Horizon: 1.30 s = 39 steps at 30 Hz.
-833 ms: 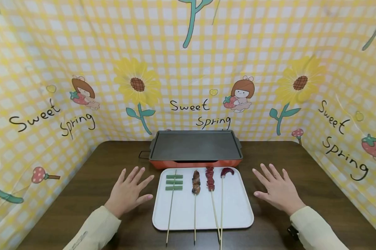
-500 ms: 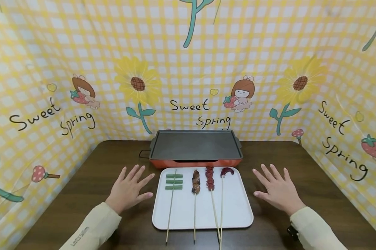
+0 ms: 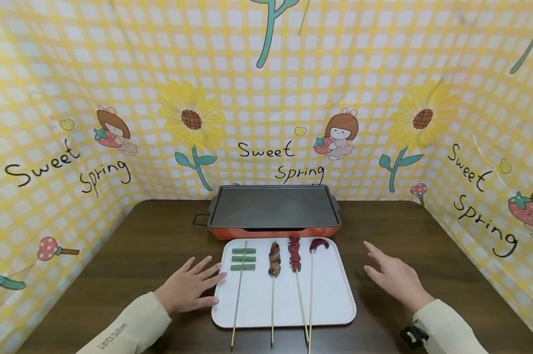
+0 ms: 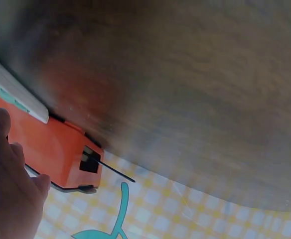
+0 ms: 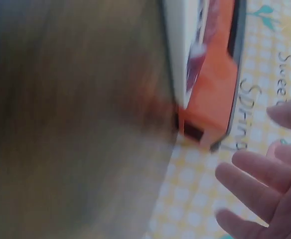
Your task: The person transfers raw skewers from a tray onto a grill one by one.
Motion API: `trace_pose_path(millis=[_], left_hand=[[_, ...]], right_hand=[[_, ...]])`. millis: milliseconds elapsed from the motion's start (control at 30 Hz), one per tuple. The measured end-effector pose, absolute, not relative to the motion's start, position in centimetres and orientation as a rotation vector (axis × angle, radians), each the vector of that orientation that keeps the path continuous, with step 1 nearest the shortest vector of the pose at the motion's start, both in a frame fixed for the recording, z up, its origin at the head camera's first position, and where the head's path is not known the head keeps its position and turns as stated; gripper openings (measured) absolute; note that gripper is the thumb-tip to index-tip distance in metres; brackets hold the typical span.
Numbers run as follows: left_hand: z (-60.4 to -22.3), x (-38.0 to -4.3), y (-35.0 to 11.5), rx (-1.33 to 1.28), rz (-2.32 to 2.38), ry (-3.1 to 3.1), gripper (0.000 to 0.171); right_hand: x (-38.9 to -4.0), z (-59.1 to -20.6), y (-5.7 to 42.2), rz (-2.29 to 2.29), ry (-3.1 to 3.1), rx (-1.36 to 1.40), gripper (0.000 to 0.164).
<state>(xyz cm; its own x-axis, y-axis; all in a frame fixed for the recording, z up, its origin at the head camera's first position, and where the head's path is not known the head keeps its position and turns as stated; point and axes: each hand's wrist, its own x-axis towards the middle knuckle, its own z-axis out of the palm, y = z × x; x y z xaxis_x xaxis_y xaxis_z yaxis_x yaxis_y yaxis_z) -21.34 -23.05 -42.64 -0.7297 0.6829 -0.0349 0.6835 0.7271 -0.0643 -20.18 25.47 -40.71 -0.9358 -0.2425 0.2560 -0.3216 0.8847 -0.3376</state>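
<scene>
In the head view my left hand (image 3: 190, 286) is at the white tray's (image 3: 253, 307) left edge, thumb and fingertips over or against its rim; contact is unclear. Beyond the tray's right side, my right hand (image 3: 396, 276) is turned partly on edge with its fingers extended, holding nothing. On the tray lie a skewer of green bean-like pieces (image 3: 243, 259), a skewer of browned meat chunks (image 3: 274, 259), a skewer of red folded meat (image 3: 295, 254) and a skewer with a dark red curled piece (image 3: 319, 244). The last two sticks cross near the front.
Directly behind the tray stands an orange electric griddle (image 3: 273, 209) with a dark flat plate. A thin black wire loop (image 3: 200, 219) sticks out at its left. A yellow checked cloth (image 3: 266, 98) hangs around the brown wooden table (image 3: 129, 246).
My left hand has moved right and nearer, up to the tray's edge. My right hand has rotated more onto its side. The tray, skewers and griddle lie as before.
</scene>
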Motion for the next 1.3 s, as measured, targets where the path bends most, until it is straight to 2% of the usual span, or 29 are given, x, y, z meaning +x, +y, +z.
trace_pose_path(millis=[400,533,767,1033,1300], left_hand=[[-43.5,-22.0,-23.2,1.200,-0.142,2.928,0.067],[-43.7,-22.4,-23.2,1.178,-0.206,2.933,0.068],[-43.4,-22.0,-23.0,1.138,-0.177,2.909,0.072],[-43.6,-21.5,-23.0,1.137,-0.214,2.949,0.070],[-43.4,-21.8,-22.9,1.041,-0.081,2.873,0.065]], right_hand=[[-19.2,-41.7,21.0,1.866,-2.705,-0.078,0.050],[-18.3,-42.8,19.6,2.081,-2.719,-0.040,0.043],[-16.3,-44.2,18.2,2.290,-2.827,0.033,0.027],[-15.6,-44.9,16.7,2.386,-2.843,-0.013,0.036],[-16.0,-44.7,15.0,2.334,-2.934,0.047,0.014]])
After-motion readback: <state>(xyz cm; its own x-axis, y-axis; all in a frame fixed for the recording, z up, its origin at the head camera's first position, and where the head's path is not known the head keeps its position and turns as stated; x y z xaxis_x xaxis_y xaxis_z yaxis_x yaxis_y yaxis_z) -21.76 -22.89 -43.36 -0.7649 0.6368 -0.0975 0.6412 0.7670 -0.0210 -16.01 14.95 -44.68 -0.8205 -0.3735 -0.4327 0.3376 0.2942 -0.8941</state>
